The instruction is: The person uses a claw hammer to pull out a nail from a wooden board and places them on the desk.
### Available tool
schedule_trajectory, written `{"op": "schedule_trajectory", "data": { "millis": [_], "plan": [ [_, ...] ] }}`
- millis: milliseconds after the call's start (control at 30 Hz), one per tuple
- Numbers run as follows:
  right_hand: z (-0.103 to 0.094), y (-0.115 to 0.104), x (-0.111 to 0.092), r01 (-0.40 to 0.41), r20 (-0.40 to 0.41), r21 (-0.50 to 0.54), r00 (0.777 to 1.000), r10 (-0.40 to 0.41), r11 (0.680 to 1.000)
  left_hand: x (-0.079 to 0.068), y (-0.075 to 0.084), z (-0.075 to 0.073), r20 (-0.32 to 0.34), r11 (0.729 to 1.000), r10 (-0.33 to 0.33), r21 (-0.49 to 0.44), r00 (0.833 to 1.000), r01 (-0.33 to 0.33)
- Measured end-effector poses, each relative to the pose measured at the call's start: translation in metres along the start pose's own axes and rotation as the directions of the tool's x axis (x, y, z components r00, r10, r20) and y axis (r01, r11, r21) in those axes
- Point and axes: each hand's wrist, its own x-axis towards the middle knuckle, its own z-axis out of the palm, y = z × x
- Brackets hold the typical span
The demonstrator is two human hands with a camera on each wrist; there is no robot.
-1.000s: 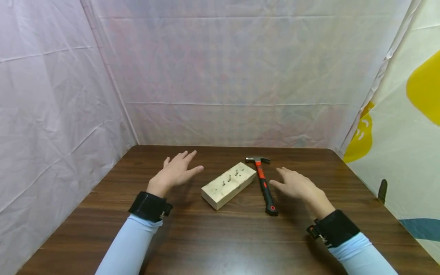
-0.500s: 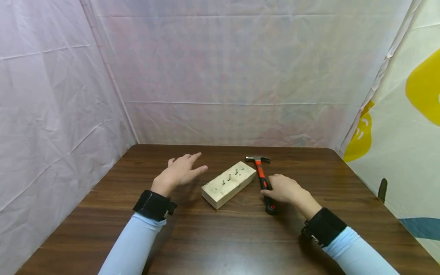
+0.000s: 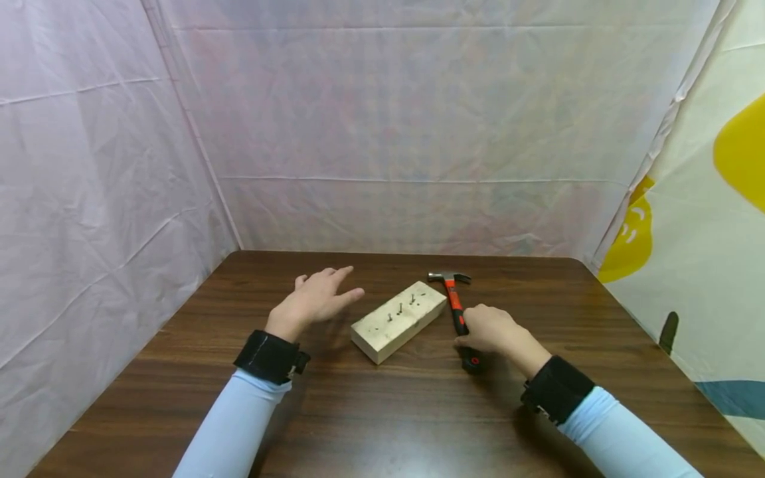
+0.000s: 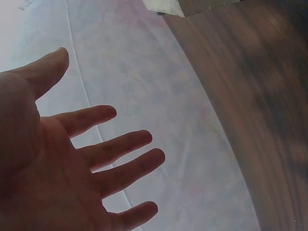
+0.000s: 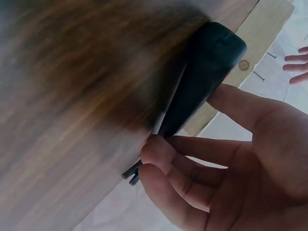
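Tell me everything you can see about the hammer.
The hammer has a silvery head, blunt face left, forked claw right, and a red and black handle that looks like rubber or plastic. It appears to lie on the brown table, head toward the far edge, close to the right of the wooden block. The right hand grips the handle's black part; the butt, marked red, shows.

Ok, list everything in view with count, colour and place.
table: one, dark brown, lower half
wooden block: one, pale, on table
nails: three, dark, in wooden block's top
claw hammer: one, red and black, metal head, right of wooden block
plain sheeting: two sides, whitish, back and left
patterned sheet: one, white and yellow, right
sleeves: two, light blue, bottom
wristbands: two, black, at sleeve ends
left hand: one, bare, left of wooden block
right hand: one, bare, gripping claw hammer
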Motion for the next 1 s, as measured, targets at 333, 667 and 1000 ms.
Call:
{"op": "schedule_trajectory", "data": {
  "millis": [333, 667, 1000],
  "plan": [
    [-0.002, -0.003, -0.002, 0.014, -0.021, -0.002, 1.0, -0.014, 1.0, 0.001, 0.003, 0.001, -0.002, 1.0, -0.008, 0.014, 1.0, 0.008],
    [-0.001, 0.01, -0.003, -0.081, 0.039, 0.083, 0.996, 0.078, 0.993, 0.0, 0.003, 0.001, 0.003, 1.0, -0.009, 0.029, 1.0, 0.009],
    [0.0, 0.018, 0.001, -0.19, -0.019, 0.117, 0.981, 0.194, 0.975, -0.001, 0.002, 0.001, 0.003, 1.0, -0.01, 0.025, 1.0, 0.01]
  ]
}}
